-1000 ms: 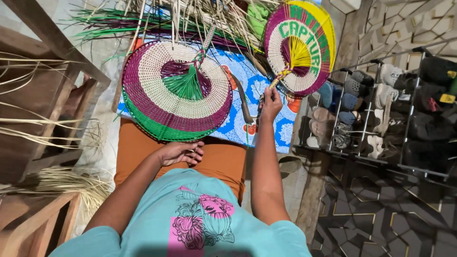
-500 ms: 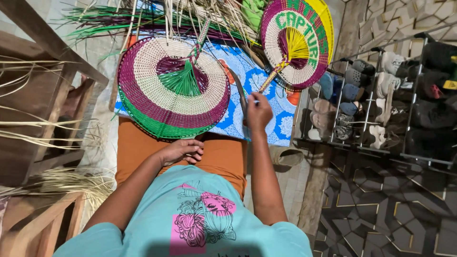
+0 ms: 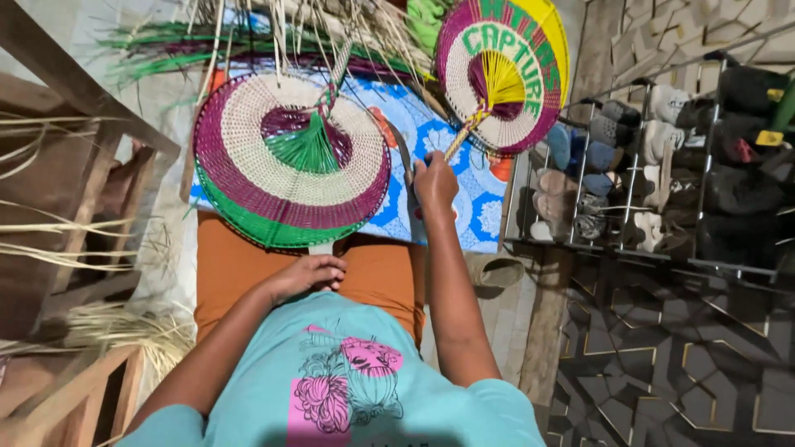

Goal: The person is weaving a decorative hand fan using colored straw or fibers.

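Note:
A large round woven fan in purple, cream and green lies on a blue patterned cloth over my lap. My left hand rests on my orange-clad thigh just below the fan's near edge, fingers curled, holding nothing. My right hand is closed around the handle end of a long dark knife that lies on the cloth right of the big fan. A second woven fan, yellow, purple and cream with green lettering, lies beyond that hand; its braided handle points at my knuckles.
Loose cream, green and purple weaving strips are piled beyond the fans. Wooden furniture with dry straw stands at the left. A metal shoe rack full of footwear stands on the patterned floor at the right.
My right hand let go of the lettered fan's handle, moved left and closed on the knife. My left hand slid down off the big fan's edge onto my thigh.

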